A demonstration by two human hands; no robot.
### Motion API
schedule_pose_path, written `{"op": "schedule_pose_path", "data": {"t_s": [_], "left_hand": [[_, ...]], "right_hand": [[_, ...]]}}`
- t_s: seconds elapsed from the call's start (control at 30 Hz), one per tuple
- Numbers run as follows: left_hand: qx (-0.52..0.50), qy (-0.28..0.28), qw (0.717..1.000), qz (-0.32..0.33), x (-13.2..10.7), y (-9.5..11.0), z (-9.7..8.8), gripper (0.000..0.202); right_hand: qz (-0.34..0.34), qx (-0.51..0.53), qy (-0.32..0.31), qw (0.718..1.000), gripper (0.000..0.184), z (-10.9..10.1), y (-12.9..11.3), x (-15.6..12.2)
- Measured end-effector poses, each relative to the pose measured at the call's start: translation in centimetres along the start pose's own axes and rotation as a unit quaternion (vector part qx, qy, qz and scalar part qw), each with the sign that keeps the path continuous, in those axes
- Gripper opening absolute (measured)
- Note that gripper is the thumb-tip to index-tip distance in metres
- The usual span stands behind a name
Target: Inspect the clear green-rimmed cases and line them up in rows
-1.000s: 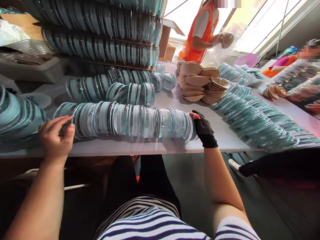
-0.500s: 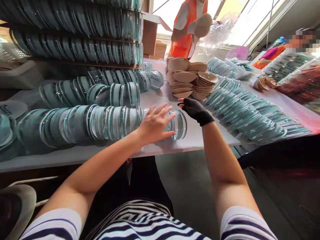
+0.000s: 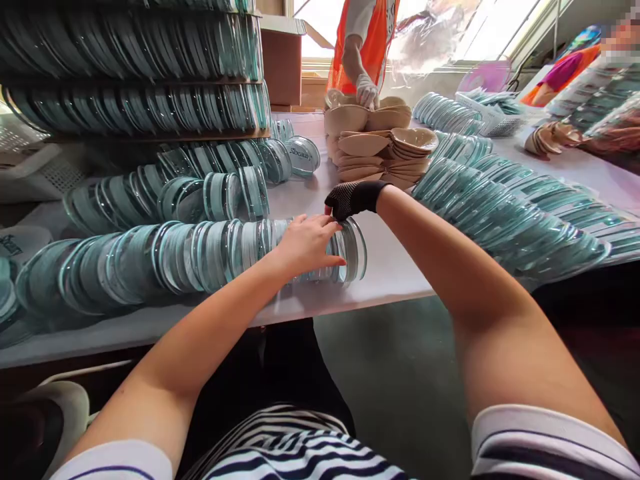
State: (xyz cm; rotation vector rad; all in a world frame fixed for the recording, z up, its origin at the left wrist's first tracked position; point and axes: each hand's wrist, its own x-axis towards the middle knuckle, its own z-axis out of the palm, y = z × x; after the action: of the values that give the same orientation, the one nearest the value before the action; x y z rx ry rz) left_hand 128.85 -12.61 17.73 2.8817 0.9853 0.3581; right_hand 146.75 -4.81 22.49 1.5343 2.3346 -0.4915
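Observation:
A long row of clear round plastic cases [image 3: 165,260] lies on its side along the near edge of the white table [image 3: 395,267]. My left hand [image 3: 307,243], bare, curls over the right end of this row, fingers wrapped on several cases. My right hand [image 3: 350,199], in a black fingerless glove, reaches in from the right and closes over the top of the same end cases [image 3: 353,247].
More rows of clear cases [image 3: 210,193] lie behind, and shelves of them [image 3: 140,107] stand at the left. Beige puffs [image 3: 380,150] are piled mid-table. Fanned cases [image 3: 505,213] cover the right side. A person in an orange vest [image 3: 365,40] works at the far end.
My left hand swept from the row's left end to its right end and curled onto the cases. My right hand turned and came down over the same end.

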Motion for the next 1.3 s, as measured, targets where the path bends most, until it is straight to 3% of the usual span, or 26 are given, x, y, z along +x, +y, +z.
{"op": "schedule_pose_path", "data": {"t_s": [0.07,0.13,0.23,0.4,0.53,0.7,0.83,0.93,1.0,1.17,1.3], "left_hand": [[0.001,-0.005,1.000,-0.002,0.2,0.0,-0.1,0.070],[0.002,-0.008,1.000,-0.005,0.2,0.1,-0.2,0.069],[-0.001,-0.014,1.000,-0.006,0.0,0.1,-0.4,0.067],[0.008,-0.023,1.000,0.009,-0.2,0.4,-0.2,0.066],[0.047,-0.044,0.998,0.011,0.4,0.6,0.1,0.073],[0.032,-0.057,0.998,0.007,1.2,0.5,-0.3,0.096],[0.007,-0.043,0.999,0.009,2.1,0.4,-1.1,0.102],[0.009,-0.065,0.998,0.015,3.0,0.4,-1.4,0.094],[0.008,-0.098,0.995,0.012,3.6,0.3,-1.2,0.089],[0.001,-0.132,0.991,0.026,4.2,0.2,-0.9,0.084],[0.007,-0.129,0.991,0.029,4.2,0.2,-0.9,0.083]], "right_hand": [[0.004,-0.078,0.047,0.996,0.032,0.1,-0.6,-0.6],[0.001,-0.087,0.084,0.993,0.028,0.5,-0.7,-1.7],[-0.026,-0.008,0.173,0.985,0.025,2.1,0.1,-3.9],[-0.059,0.115,0.363,0.923,0.018,7.2,1.4,-7.1],[-0.035,0.123,0.377,0.917,0.017,9.2,0.6,-7.2],[-0.046,0.169,0.377,0.909,0.012,8.4,0.5,-6.8],[-0.054,0.338,0.445,0.828,0.014,8.5,2.3,-7.3],[-0.018,0.445,0.449,0.774,0.023,9.3,3.4,-7.0],[-0.002,0.451,0.435,0.779,0.022,9.9,3.8,-6.7],[-0.020,0.262,0.409,0.874,0.016,9.4,3.4,-7.2],[-0.005,0.129,0.379,0.916,0.022,7.9,1.8,-8.0]]}}
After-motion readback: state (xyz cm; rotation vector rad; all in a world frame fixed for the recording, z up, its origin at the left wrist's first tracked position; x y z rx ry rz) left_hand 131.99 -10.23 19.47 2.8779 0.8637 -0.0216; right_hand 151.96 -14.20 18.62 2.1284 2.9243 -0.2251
